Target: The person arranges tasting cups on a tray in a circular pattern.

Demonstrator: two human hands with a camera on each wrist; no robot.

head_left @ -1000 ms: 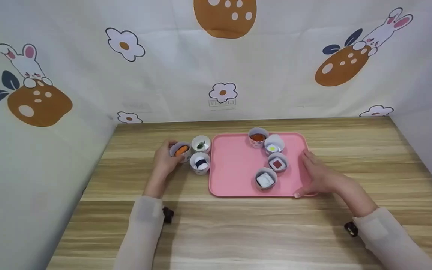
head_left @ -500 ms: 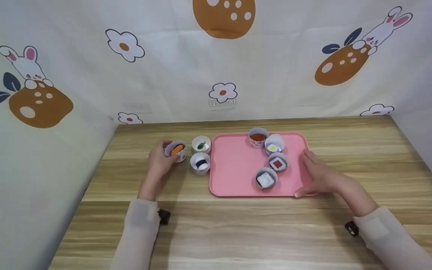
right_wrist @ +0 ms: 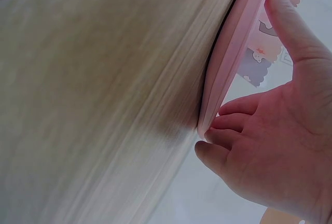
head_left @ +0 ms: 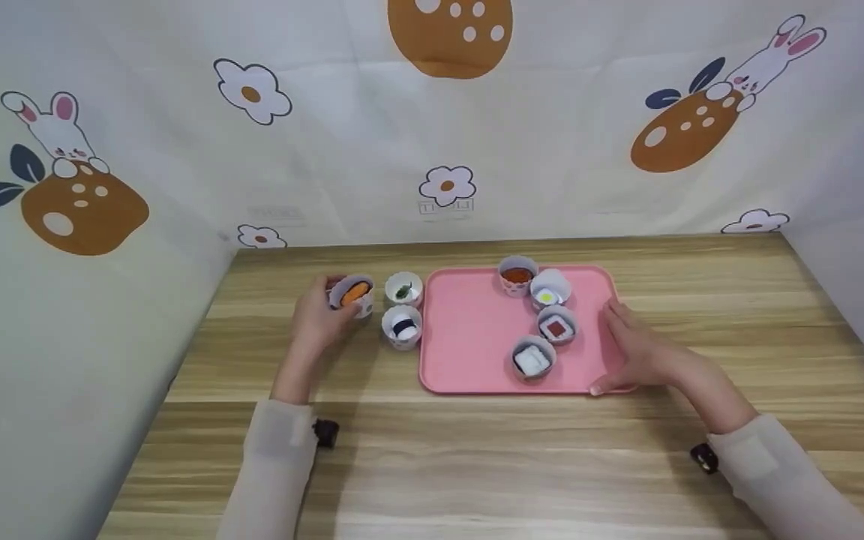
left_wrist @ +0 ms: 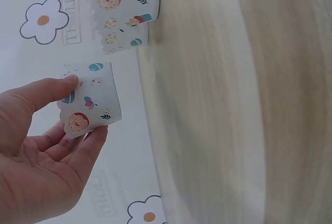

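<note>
My left hand (head_left: 319,315) pinches a patterned paper baking cup (head_left: 361,304) between thumb and fingers; an orange piece (head_left: 355,293) lies inside it. In the left wrist view, wall shows between this cup's base (left_wrist: 116,97) and the table. Just right of it stand a cup with a green piece (head_left: 403,291) and a cup with a white piece banded in black (head_left: 403,327). My right hand (head_left: 646,352) is spread along the right end of the pink tray (head_left: 469,330), thumb at the front edge and fingertips against the side rim (right_wrist: 225,68).
On the tray's right half stand several more cups, among them a cup with red filling (head_left: 517,276), an egg-like piece (head_left: 550,291), a red-centred white piece (head_left: 556,326) and a white block (head_left: 532,360). A printed cloth wall (head_left: 342,150) rises behind the wooden table (head_left: 432,465).
My left hand has drawn the cup with the orange piece left, away from the two neighbouring cups, then slightly toward the back. My right hand and the tray have stayed in place.
</note>
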